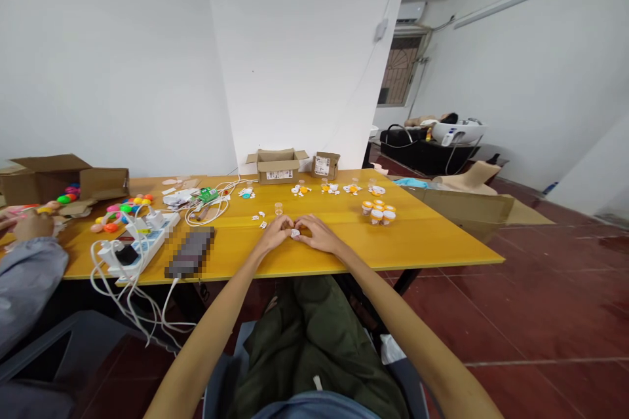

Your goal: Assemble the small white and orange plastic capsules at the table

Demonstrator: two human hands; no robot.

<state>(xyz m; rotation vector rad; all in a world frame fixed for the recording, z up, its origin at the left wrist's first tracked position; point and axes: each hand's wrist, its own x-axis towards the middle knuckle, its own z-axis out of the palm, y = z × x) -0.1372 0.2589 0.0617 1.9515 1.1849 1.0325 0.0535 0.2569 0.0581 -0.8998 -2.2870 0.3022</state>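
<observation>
Over the near part of the yellow table [339,260], my left hand [276,233] and my right hand [317,234] meet at the fingertips. Between them they pinch a small white piece [295,234], too small to make out its kind. Just beyond my left hand stands a clear little cup [278,208]. A few small white parts [262,216] lie to its left. Farther right sits a cluster of small tubs with white and orange lids [378,211]. Along the back, several little heaps of white and orange parts [301,190] are laid out, with clear cups near them.
Two cardboard boxes [279,167] stand against the wall. On the left are a power strip [147,245] with white cables, a phone-like dark device [191,253], and colourful balls [122,208] by another open box [73,180]. A co-worker's hand [34,226] works there.
</observation>
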